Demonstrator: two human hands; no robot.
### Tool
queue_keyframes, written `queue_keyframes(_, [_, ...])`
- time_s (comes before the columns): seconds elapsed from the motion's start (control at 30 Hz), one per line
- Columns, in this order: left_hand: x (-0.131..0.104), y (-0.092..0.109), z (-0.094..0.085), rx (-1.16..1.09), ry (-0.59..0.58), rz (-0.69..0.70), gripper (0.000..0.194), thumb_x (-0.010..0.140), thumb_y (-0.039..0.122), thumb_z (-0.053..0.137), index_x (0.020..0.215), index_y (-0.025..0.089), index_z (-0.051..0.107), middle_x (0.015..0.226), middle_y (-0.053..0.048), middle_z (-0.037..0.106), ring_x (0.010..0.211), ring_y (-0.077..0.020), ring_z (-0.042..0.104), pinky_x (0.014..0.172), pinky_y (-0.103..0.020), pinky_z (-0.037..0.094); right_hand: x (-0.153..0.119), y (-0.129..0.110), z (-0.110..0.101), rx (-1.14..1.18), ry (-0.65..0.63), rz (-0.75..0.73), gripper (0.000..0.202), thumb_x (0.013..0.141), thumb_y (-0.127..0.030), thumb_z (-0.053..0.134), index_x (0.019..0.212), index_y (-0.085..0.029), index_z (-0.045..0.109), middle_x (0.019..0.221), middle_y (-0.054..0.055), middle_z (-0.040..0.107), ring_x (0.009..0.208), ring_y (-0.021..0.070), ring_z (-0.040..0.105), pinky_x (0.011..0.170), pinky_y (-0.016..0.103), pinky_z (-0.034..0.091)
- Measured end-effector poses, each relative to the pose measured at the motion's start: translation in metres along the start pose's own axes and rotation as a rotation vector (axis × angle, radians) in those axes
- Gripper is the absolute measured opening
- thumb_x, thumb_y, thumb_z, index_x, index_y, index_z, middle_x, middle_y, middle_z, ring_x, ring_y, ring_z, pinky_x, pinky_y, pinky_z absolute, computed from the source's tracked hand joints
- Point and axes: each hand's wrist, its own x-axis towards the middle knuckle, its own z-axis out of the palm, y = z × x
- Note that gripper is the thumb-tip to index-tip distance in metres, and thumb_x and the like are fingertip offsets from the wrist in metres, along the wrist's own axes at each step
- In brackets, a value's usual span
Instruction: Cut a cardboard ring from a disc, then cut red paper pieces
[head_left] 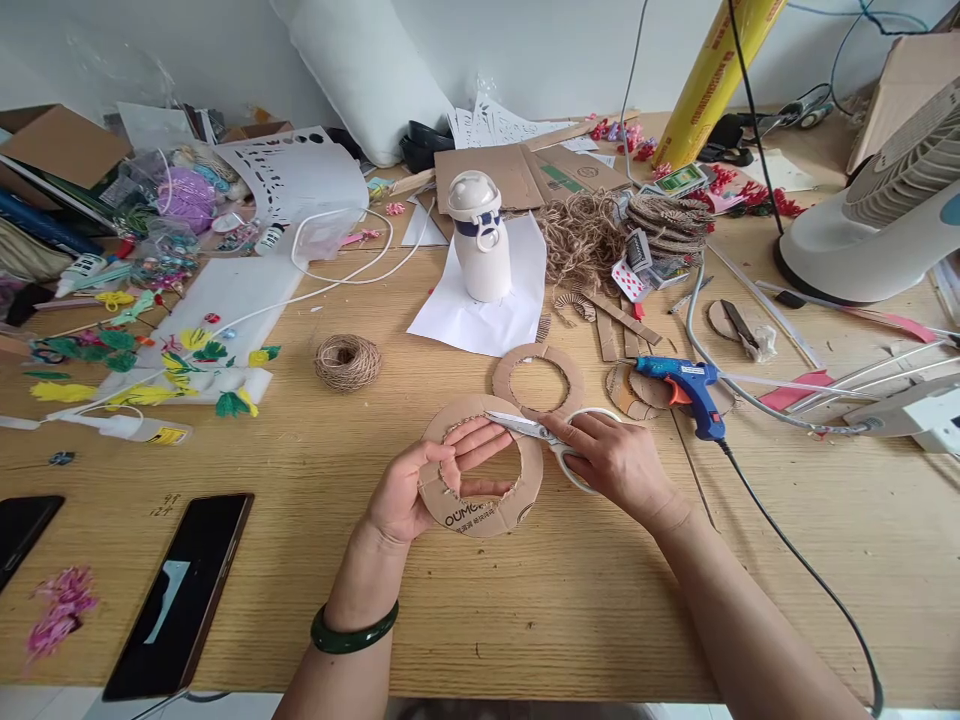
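Note:
A cardboard ring (529,475) with a ragged inner edge and black print is gripped by my left hand (409,490), its thumb on top and its fingers beneath, showing through the hole. My right hand (619,460) is wrapped round the white handles of a pair of scissors (517,422). The scissor blades lie across the upper part of the ring and look closed. Just behind it, a second cardboard ring (501,378) lies flat on the table. Beyond that, a white bottle (484,265) stands on a sheet of white paper (435,315).
Right of my right hand lies a blue glue gun (694,385) with its cord trailing forward. A twine ball (348,362) sits to the left. A phone (184,595) rests near the front edge, and a white fan (862,220) stands at the right.

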Motion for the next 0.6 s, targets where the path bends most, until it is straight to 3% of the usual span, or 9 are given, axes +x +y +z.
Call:
queue_keyframes(0.17, [0.0001,0.0015,-0.0019,0.007,-0.008,-0.006,0.050,0.089,0.018,0.037,0.135,0.009,0.055,0.153,-0.016,0.044,0.151,-0.0389,0.009,0.106,-0.071,0.037,-0.0025,-0.0012,0.0007,0.024,0.000,-0.001,0.038,0.094,-0.019,0.052,0.130,-0.022,0.064,0.084,0.002,0.072,0.073,0.0134,0.060,0.052,0.027,0.033])
queue_keyframes(0.27, [0.0001,0.0034,-0.0020,0.016,0.009,-0.017,0.049,0.089,0.018,0.038,0.133,0.009,0.056,0.151,-0.016,0.046,0.151,-0.0390,0.011,0.103,-0.070,0.041,-0.0035,0.0002,0.0031,0.099,-0.030,-0.004,0.040,0.094,-0.020,0.051,0.132,-0.020,0.062,0.086,0.002,0.073,0.070,0.0129,0.061,0.054,0.026,0.037])
queue_keyframes(0.43, [-0.0007,0.0046,-0.0016,0.023,0.034,-0.044,0.048,0.089,0.016,0.038,0.133,0.010,0.056,0.152,-0.016,0.045,0.151,-0.0378,0.013,0.103,-0.070,0.041,-0.0007,0.0026,0.0052,0.182,-0.039,0.024,0.046,0.090,-0.016,0.053,0.135,-0.023,0.059,0.098,0.003,0.073,0.082,0.0136,0.064,0.061,0.024,0.042])
queue_keyframes(0.6, [-0.0014,0.0017,-0.0011,0.047,0.005,-0.073,0.047,0.086,0.012,0.039,0.129,0.010,0.060,0.151,-0.017,0.046,0.150,-0.0406,0.015,0.097,-0.068,0.047,0.0015,0.0030,0.0039,0.122,-0.005,0.001,0.052,0.087,-0.011,0.054,0.137,-0.026,0.058,0.091,0.000,0.070,0.083,0.0140,0.062,0.061,0.025,0.040])
